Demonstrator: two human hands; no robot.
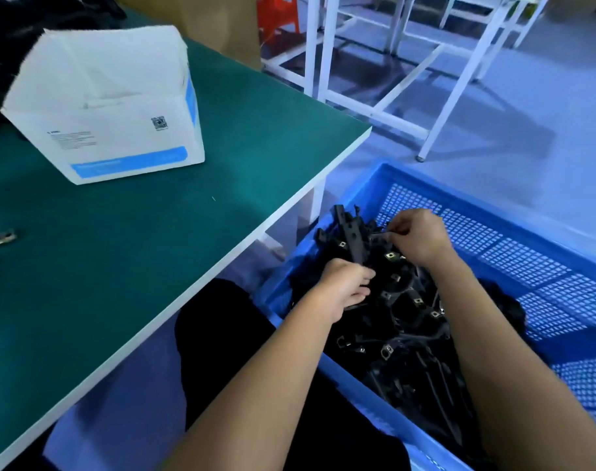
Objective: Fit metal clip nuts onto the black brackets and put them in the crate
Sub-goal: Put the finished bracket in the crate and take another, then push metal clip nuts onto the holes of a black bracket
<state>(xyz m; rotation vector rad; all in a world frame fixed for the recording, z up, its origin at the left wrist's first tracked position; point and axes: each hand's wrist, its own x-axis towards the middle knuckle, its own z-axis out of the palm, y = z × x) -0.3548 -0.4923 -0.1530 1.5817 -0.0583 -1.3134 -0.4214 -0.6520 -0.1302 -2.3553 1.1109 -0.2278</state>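
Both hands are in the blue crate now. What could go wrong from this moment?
1. The brackets lie in a tangled pile, so pulling one with the left hand may drag others over the crate wall.
2. The right hand pinches among hard edges and could get nipped.
3. Clip nuts lie near the table edge and might be knocked off.

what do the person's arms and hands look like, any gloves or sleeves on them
Both hands, left and right, are bare: no gloves, rings or watch visible. Both forearms are uncovered up to the frame edge, so no sleeves show. The only clothing in view is dark, black-looking fabric on the lap.
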